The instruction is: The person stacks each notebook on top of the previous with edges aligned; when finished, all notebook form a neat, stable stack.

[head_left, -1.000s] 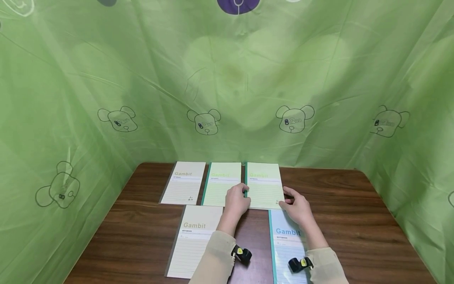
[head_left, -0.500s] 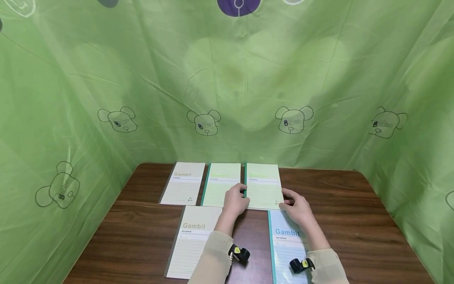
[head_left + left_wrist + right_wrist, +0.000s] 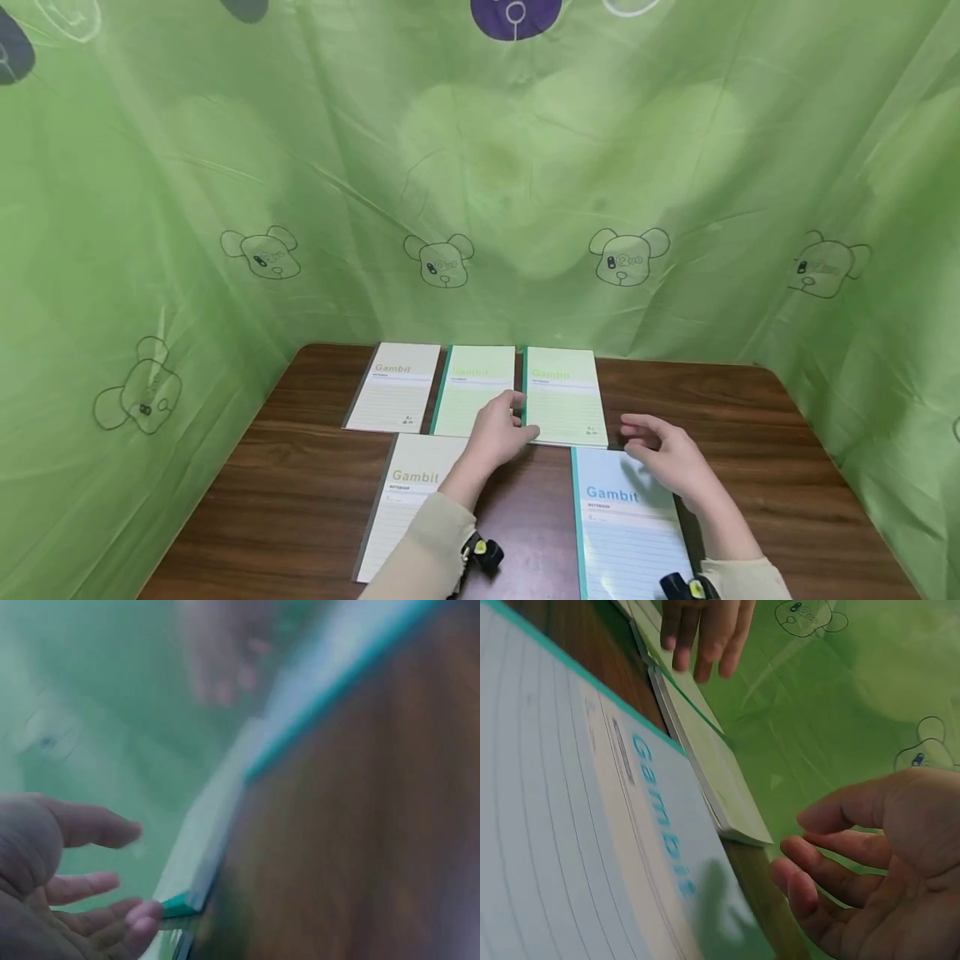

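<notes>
In the head view my left hand (image 3: 498, 432) hovers by the left edge of the right-hand green notebook (image 3: 564, 400), fingers loosely bent. In the left wrist view its fingertips lie at the teal spine corner of that notebook; whether they touch is unclear. My right hand (image 3: 671, 454) is in the air right of the same notebook, above the top corner of a blue notebook (image 3: 626, 525), with relaxed fingers holding nothing. Another green notebook (image 3: 478, 375) lies left of the first, partly behind the left hand.
A grey-spined white notebook (image 3: 395, 387) ends the back row on the left. Below it a second grey-spined notebook (image 3: 405, 508) is partly covered by the left forearm. All lie on a brown wooden table (image 3: 270, 500), with a green curtain (image 3: 525, 167) around its back and sides.
My right hand has left the green notebook's right edge, moving right and a little toward me. The left hand's fingers have loosened at the left edge. The notebooks lie in the same layout.
</notes>
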Tool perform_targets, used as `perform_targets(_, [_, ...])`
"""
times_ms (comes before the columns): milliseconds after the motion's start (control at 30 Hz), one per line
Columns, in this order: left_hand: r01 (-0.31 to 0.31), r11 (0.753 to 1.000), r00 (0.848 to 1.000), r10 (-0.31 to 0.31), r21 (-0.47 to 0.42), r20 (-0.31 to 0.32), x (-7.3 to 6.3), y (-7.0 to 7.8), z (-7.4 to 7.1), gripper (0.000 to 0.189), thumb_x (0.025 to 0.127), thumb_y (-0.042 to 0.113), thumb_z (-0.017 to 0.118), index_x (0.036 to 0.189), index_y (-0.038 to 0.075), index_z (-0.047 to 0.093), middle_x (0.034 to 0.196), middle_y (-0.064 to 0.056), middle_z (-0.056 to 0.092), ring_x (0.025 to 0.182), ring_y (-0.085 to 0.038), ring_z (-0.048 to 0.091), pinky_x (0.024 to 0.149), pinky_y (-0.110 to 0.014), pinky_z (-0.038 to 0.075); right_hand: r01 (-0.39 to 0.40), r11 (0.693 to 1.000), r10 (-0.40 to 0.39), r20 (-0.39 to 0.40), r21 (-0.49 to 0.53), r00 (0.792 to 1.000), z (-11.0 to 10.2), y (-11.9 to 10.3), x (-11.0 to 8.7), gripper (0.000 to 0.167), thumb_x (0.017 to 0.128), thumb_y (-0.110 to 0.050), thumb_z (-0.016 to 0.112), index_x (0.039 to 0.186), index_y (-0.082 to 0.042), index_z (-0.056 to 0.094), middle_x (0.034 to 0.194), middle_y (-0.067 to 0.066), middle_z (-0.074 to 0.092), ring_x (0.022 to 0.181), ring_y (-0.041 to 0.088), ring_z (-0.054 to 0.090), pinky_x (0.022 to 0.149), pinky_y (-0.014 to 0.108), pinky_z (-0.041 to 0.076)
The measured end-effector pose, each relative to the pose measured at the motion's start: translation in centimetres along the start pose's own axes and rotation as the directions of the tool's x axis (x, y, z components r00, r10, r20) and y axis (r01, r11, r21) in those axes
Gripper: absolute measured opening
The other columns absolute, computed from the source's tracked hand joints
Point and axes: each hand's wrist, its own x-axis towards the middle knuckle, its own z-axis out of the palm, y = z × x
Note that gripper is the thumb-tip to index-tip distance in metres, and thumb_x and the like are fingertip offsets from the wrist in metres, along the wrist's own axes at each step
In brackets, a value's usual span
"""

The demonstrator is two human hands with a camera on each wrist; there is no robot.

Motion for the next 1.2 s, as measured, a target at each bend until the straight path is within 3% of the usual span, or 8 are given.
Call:
perform_targets(133, [-0.079,0.996,0.996,0.077,0.049,0.040,-1.1,-0.1,-0.6,0.057,0.093,0.015,0.081,0.145,0.001,0.062,0.135,-0.015,0.070,0.099,-0.021,0.072,0.082,-0.036,0.060,0.012,0.999,-0.011,0.013,-0.035,1.000,-1.8,0.5,-1.3,0.049,0.105,-0.011,0.072,0.150,0.002,0.060,0.134,0.019,0.072,0.114,0.025,0.070,0.083,0.026,0.055])
perform_targets(300, [-0.106,0.994,0.988,0.102,0.029,0.113,-2.6,-0.3,-1.6,0.054,0.096,0.017,0.078,0.145,0.002,0.062,0.134,-0.014,0.074,0.091,-0.012,0.073,0.082,-0.037,0.061,0.034,0.997,-0.032,0.022,-0.073,0.999,-3.8,1.0,-3.1,0.050,0.105,-0.011,0.072,0.152,0.002,0.059,0.133,0.016,0.073,0.112,0.021,0.070,0.084,0.026,0.057])
perform_targets(467, [-0.078,0.997,0.985,0.082,-0.029,0.154,-4.0,-0.2,-2.2,0.052,0.097,0.019,0.079,0.145,0.004,0.063,0.136,-0.014,0.073,0.093,-0.011,0.073,0.083,-0.036,0.061,0.006,0.999,-0.006,0.025,-0.032,1.000,-5.1,1.7,-4.7,0.052,0.107,-0.016,0.071,0.154,0.003,0.056,0.137,0.019,0.071,0.107,0.011,0.070,0.082,0.031,0.059])
perform_targets(533, [-0.065,0.996,0.984,0.075,-0.064,0.162,-4.5,-0.1,-2.1,0.054,0.097,0.017,0.079,0.145,0.002,0.062,0.136,-0.017,0.072,0.090,-0.012,0.073,0.077,-0.035,0.062,-0.010,1.000,0.010,0.030,-0.005,0.999,-5.3,2.1,-5.3,0.053,0.108,-0.019,0.070,0.154,0.003,0.055,0.138,0.020,0.070,0.105,0.007,0.069,0.081,0.033,0.060])
perform_targets(700, [-0.006,0.982,0.980,0.043,-0.188,0.194,-5.7,0.3,-1.4,0.058,0.097,0.012,0.078,0.148,-0.003,0.056,0.137,-0.023,0.068,0.076,-0.029,0.075,0.056,-0.046,0.063,-0.051,0.998,0.049,0.039,0.039,0.998,-5.1,3.4,-6.5,0.055,0.109,-0.023,0.070,0.155,0.004,0.054,0.140,0.022,0.069,0.104,0.000,0.066,0.080,0.033,0.060])
perform_targets(767, [0.020,0.976,0.979,0.025,-0.218,0.203,-6.1,0.4,-1.0,0.058,0.097,0.012,0.077,0.149,-0.002,0.056,0.136,-0.022,0.069,0.072,-0.033,0.075,0.052,-0.049,0.062,-0.080,0.995,0.077,0.053,0.060,0.996,-5.0,3.9,-6.8,0.057,0.109,-0.023,0.069,0.155,0.006,0.052,0.141,0.023,0.068,0.106,0.001,0.067,0.081,0.033,0.061])
perform_targets(967, [0.070,0.969,0.972,-0.012,-0.238,0.237,-6.8,0.4,0.6,0.058,0.094,0.013,0.079,0.147,0.001,0.058,0.128,-0.013,0.072,0.069,-0.025,0.074,0.050,-0.035,0.058,-0.174,0.981,0.164,0.113,0.088,0.980,-4.3,5.0,-7.1,0.062,0.110,-0.026,0.068,0.158,0.008,0.047,0.142,0.022,0.067,0.110,0.014,0.070,0.083,0.034,0.062])
perform_targets(1200, [0.082,0.969,0.963,-0.017,-0.231,0.268,-7.4,1.1,2.0,0.055,0.090,0.013,0.082,0.141,0.003,0.063,0.120,-0.009,0.073,0.068,-0.022,0.072,0.052,-0.034,0.057,-0.211,0.974,0.198,0.138,0.084,0.970,-3.8,5.1,-7.2,0.062,0.111,-0.026,0.066,0.157,0.011,0.047,0.131,0.016,0.068,0.111,0.017,0.069,0.084,0.032,0.062])
